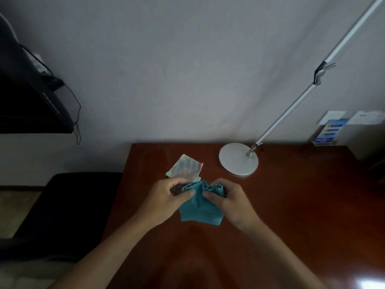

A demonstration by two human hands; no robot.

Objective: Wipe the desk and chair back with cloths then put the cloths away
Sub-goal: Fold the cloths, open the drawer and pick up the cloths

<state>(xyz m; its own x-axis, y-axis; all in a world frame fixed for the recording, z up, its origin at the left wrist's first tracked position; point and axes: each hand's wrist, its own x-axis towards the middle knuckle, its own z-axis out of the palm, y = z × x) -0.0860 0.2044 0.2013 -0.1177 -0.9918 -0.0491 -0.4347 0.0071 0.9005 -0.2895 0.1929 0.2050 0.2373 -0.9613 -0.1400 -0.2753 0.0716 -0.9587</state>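
Both hands on teal cloth [200,207], lamp base [238,159] nr.

Glossy wooden desk [291,205], matt teal cloth [200,209], seemingly ribbed metal lamp base [238,160].

A plain grey-white wall [187,69] is filling most of the view, dimly lit. A white desk lamp is standing at the back of the tabletop, its round ribbed base [238,159] sitting near the wall and its thin pole [295,101] leaning up toward the right. A black chair seat [68,205] is sitting at the left (above it a dark shelf [27,97] is trailing a thin cable [76,113]). A leaflet holder [328,130] is standing far right.
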